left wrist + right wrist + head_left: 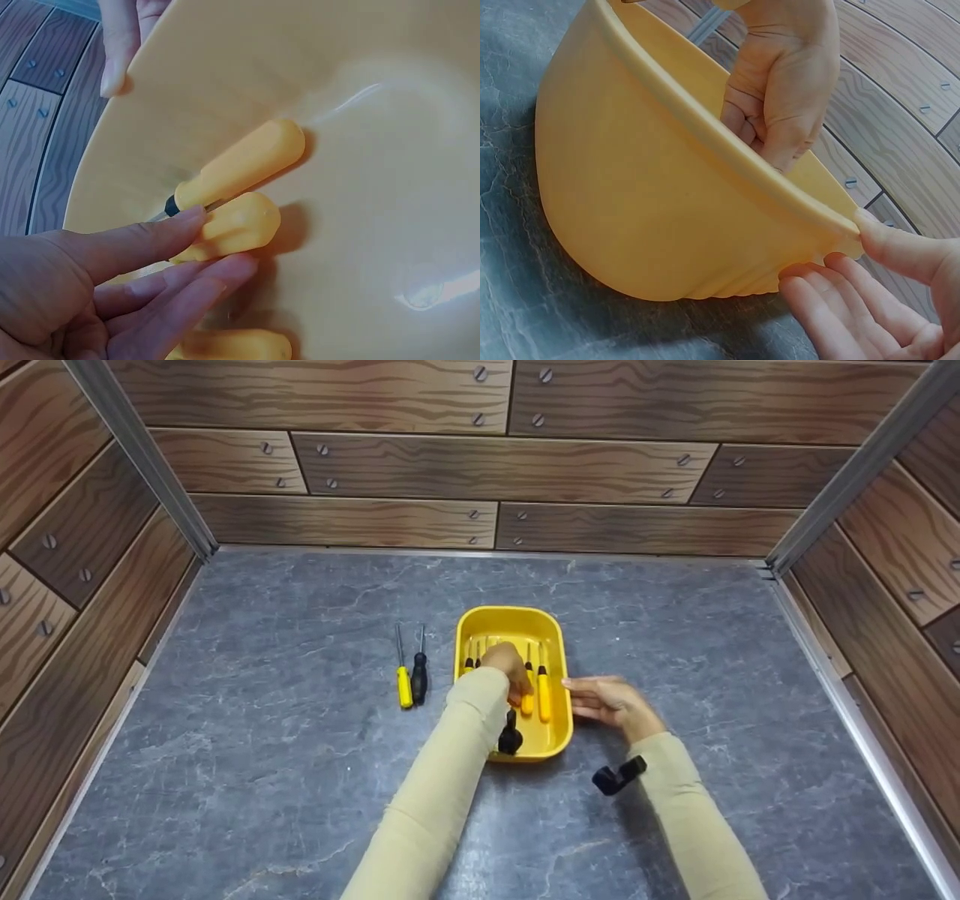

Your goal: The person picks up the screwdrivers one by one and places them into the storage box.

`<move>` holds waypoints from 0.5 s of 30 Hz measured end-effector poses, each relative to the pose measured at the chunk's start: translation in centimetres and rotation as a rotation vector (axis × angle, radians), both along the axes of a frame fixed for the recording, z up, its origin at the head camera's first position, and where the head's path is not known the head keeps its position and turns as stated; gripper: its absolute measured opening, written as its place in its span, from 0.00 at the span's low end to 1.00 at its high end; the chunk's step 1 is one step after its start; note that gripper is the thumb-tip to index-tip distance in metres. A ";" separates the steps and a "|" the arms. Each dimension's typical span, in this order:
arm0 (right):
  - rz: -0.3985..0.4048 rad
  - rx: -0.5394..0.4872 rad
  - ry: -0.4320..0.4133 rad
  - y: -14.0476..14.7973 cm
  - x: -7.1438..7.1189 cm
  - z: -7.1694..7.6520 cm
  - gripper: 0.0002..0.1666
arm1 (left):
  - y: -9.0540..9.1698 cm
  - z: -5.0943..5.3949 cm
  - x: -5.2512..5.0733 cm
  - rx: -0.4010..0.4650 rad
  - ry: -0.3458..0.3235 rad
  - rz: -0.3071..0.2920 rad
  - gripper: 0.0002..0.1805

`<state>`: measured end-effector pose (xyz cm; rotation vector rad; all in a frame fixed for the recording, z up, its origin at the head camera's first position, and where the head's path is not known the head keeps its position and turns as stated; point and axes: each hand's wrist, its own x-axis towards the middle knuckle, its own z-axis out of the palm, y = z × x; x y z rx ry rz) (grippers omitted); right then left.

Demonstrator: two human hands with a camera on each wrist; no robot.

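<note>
A yellow plastic tray (546,741) stands in the middle of the surface with several yellow-handled screwdrivers lying in it. My left hand (510,667) reaches inside and pinches the handle of one screwdriver (251,221) between thumb and fingers. Beside it lies another screwdriver (255,157), and a further yellow handle (240,345) shows below the fingers. Over on the tray's right side, my right hand (606,703) holds the edge, thumb at the rim and fingers (810,300) against the outer wall. The left hand and sleeve hide part of the tray's contents in the head view.
Left of the tray, a yellow-handled screwdriver (405,686) and a black-handled screwdriver (419,679) lie side by side on the grey marbled surface (262,750). Wood-patterned walls (495,469) with metal edging enclose the back and sides.
</note>
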<state>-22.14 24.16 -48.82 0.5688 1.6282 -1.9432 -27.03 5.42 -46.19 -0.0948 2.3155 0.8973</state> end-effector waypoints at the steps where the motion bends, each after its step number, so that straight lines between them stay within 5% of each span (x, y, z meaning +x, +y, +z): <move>1: 0.000 -0.003 0.000 0.0 0.0 0.0 0.05 | 0.1 0.0 0.0 0.003 0.001 0.000 0.13; 15: 0.011 0.014 0.015 0.0 0.0 -0.1 0.03 | 0.2 -0.3 0.1 -0.048 0.046 -0.056 0.12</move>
